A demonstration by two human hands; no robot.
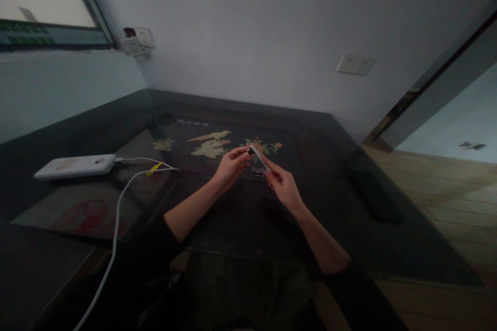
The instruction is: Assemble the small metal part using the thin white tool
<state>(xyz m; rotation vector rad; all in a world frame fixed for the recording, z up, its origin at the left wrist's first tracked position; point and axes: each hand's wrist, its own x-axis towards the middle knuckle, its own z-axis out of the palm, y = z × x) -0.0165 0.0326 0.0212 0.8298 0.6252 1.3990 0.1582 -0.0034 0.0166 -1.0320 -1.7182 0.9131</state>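
Both my hands meet above a dark glass-topped table (240, 217). My left hand (231, 165) pinches the dark upper end of a small slim white object (259, 158), too small and dim to identify. My right hand (281, 183) grips that object's lower end. It lies tilted between the two hands. Just under it, a small clear item (257, 172) rests on the glass. The tabletop under the hands shows an inlaid picture of birds and flowers (212, 145).
A white power bank (75, 165) lies at the left with a white cable (116, 227) running toward me. A dark flat object (375, 194) lies at the table's right. Wall sockets (355, 64) are behind; wooden floor (446, 186) is to the right.
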